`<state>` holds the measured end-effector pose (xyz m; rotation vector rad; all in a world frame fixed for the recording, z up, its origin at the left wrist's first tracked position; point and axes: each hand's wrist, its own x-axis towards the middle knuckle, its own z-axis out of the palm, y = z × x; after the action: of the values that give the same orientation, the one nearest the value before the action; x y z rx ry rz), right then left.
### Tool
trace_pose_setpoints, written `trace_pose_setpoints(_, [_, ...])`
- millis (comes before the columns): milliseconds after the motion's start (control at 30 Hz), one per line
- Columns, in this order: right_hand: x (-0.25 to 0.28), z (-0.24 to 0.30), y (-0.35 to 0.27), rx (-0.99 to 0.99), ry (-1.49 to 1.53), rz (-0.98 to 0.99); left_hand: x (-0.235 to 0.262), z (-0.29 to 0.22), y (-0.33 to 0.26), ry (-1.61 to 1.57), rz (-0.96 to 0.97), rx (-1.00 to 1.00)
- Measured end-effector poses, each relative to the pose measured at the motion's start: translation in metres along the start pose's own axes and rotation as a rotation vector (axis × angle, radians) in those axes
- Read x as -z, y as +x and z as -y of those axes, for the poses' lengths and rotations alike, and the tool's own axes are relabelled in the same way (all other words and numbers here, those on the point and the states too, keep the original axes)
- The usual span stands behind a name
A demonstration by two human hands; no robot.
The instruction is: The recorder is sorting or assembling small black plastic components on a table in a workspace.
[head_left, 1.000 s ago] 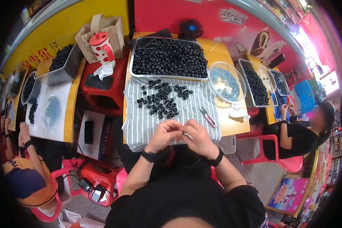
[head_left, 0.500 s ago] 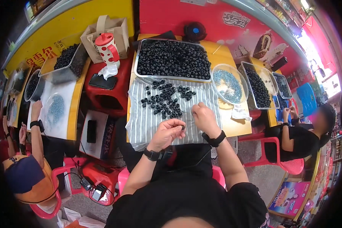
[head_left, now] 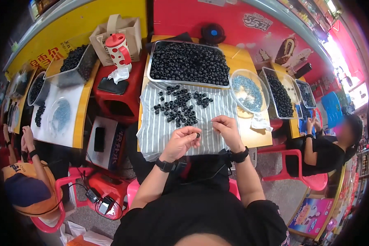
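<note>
My left hand point(head_left: 179, 144) pinches a small round black part point(head_left: 198, 135) between thumb and fingertips, above the front of a grey-and-white striped cloth point(head_left: 151, 137). Right of it and apart, my right hand point(head_left: 229, 132) has thumb and forefinger pressed together; what they hold, if anything, is too small to name. A loose pile of the same black ring-like parts point(head_left: 178, 104) lies on the cloth beyond my hands. Behind it stands a clear tray point(head_left: 188, 84) heaped with these parts. To the right, a round clear tub point(head_left: 268, 96) holds many tiny bluish-silver pieces.
A small black fan point(head_left: 213, 33) stands at the table's back. On the red stool point(head_left: 114, 107) at left are a spotted cup point(head_left: 118, 51), a phone point(head_left: 112, 86) and a paper bag point(head_left: 137, 37). People sit at tables on both sides. A crumpled tissue point(head_left: 261, 122) lies at right.
My right hand has shifted a little right and nearer to me, away from the left. My left hand keeps its pinch. At the left table, a person's hand has drawn back towards them.
</note>
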<state>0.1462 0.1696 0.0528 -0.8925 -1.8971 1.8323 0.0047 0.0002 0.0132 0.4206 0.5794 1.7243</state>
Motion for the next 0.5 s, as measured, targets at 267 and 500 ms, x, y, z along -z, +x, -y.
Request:
trace_pose_setpoints(267, [-0.024, 0.008, -0.027, 0.006, 0.183, 0.083, -0.013, 0.013, 0.004, 0.358, -0.197, -0.045])
trace_pose_setpoints(500, [-0.027, 0.005, -0.032, 0.052, 0.232, 0.113, -0.024, 0.015, 0.004, 0.5, -0.193, -0.044])
